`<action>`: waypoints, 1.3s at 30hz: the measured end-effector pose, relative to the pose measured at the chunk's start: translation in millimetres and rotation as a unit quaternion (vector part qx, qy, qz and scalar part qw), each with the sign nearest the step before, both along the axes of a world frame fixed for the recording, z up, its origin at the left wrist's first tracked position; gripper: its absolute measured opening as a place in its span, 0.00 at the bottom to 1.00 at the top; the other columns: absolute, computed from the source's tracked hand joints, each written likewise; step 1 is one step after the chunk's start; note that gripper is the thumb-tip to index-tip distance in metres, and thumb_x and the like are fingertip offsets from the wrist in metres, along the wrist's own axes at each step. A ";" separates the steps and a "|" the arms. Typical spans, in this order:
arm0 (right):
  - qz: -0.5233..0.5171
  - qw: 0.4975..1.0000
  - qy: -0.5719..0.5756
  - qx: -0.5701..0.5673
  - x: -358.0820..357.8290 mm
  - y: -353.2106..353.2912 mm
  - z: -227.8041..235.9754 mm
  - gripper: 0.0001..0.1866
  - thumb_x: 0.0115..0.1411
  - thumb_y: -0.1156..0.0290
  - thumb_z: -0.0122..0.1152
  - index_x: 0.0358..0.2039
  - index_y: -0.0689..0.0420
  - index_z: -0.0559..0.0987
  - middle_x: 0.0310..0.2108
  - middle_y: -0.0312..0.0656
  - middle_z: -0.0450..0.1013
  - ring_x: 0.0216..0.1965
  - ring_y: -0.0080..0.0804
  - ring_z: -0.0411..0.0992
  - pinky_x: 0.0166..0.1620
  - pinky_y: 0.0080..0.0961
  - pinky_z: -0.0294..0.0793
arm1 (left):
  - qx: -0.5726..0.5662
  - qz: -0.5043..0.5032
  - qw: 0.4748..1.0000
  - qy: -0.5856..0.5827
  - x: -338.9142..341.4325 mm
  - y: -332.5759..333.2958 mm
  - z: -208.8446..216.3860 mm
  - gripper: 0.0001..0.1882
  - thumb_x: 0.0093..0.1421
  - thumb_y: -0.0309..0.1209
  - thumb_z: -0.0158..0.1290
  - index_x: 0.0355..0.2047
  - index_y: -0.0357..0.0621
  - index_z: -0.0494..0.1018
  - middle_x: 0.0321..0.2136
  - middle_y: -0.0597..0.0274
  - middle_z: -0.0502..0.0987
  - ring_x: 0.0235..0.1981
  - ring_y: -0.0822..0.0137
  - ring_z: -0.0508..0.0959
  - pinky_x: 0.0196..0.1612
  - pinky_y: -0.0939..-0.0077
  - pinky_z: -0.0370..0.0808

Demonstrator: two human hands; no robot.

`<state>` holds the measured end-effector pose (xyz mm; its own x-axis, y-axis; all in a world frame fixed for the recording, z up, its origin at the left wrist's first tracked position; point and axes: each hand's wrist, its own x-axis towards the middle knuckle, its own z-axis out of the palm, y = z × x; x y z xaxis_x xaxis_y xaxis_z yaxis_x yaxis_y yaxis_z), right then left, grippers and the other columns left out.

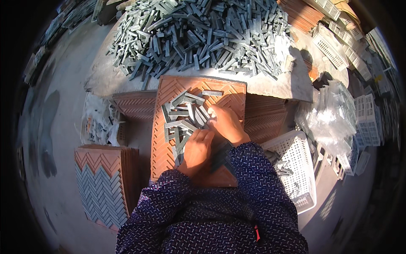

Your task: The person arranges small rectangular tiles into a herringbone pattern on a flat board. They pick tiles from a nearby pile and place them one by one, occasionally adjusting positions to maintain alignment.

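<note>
An orange-brown mould board (239, 91) with herringbone grooves lies in front of me. Loose grey stone strips (180, 113) are heaped on its middle and left, and a single strip (212, 93) lies flat near its far edge. My right hand (228, 123) is closed at the right side of the heap, thumb and fingers together against the strips; its grip is partly hidden. Lower and to the left, my left hand (197, 151) rests at the near side of the heap with its fingers curled. What lies under those fingers is hidden. Darker strips sit in shadow below my hands.
A big pile of grey strips (198, 38) covers the table (103, 80) beyond the board. Stacked boards (101, 186), the top one partly filled with strips, stand at left. A white perforated basket (306, 169) with some strips is at right, near clear plastic sheets (327, 112).
</note>
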<state>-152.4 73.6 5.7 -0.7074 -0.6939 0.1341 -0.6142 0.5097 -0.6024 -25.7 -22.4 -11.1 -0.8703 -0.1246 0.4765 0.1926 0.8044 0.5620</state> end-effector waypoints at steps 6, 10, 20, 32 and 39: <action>-0.022 0.999 0.007 0.043 -1.2 -1.6 10.2 0.13 0.48 0.74 0.61 0.35 0.61 0.73 0.28 0.54 0.75 0.33 0.52 0.74 0.38 0.40 0.72 | 0.001 0.003 1.000 -0.004 0.1 -0.4 -5.9 0.07 0.51 0.23 0.53 0.32 0.39 0.75 0.30 0.56 0.76 0.33 0.55 0.75 0.36 0.64 0.73; -0.094 0.994 -0.034 0.049 0.1 10.7 29.8 0.12 0.48 0.74 0.58 0.35 0.61 0.74 0.30 0.53 0.74 0.35 0.52 0.73 0.38 0.41 0.72 | 0.020 0.005 1.000 0.001 3.1 -3.1 -12.2 0.07 0.50 0.22 0.54 0.31 0.39 0.75 0.30 0.56 0.77 0.34 0.55 0.76 0.37 0.65 0.73; -0.128 0.984 -0.113 -0.042 16.4 97.5 6.0 0.09 0.50 0.76 0.57 0.32 0.62 0.78 0.27 0.49 0.75 0.30 0.40 0.75 0.36 0.30 0.73 | 0.007 -0.007 1.000 0.001 0.9 -1.2 -8.7 0.08 0.48 0.22 0.53 0.31 0.38 0.75 0.30 0.57 0.77 0.34 0.57 0.76 0.38 0.66 0.74; -0.172 0.984 -0.015 -0.052 21.4 86.9 2.6 0.05 0.52 0.75 0.59 0.29 0.62 0.77 0.29 0.50 0.73 0.30 0.47 0.73 0.34 0.34 0.72 | 0.014 0.005 1.000 -0.007 0.6 0.3 -11.0 0.06 0.49 0.21 0.55 0.30 0.40 0.76 0.29 0.57 0.76 0.33 0.56 0.75 0.37 0.65 0.73; -0.244 0.947 -0.155 -0.138 24.5 84.7 -8.4 0.02 0.52 0.77 0.58 0.27 0.61 0.76 0.26 0.49 0.72 0.28 0.43 0.73 0.33 0.33 0.71 | -0.012 0.001 1.000 0.017 0.6 -1.4 -12.8 0.07 0.47 0.22 0.53 0.30 0.39 0.75 0.29 0.57 0.77 0.32 0.58 0.76 0.36 0.67 0.73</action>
<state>-127.9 158.3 -2.7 -0.9701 -0.2425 -0.0042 -0.1173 0.4842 -0.8671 -25.1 -23.7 -23.8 -0.8532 -0.1136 0.5091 0.2105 0.8180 0.5354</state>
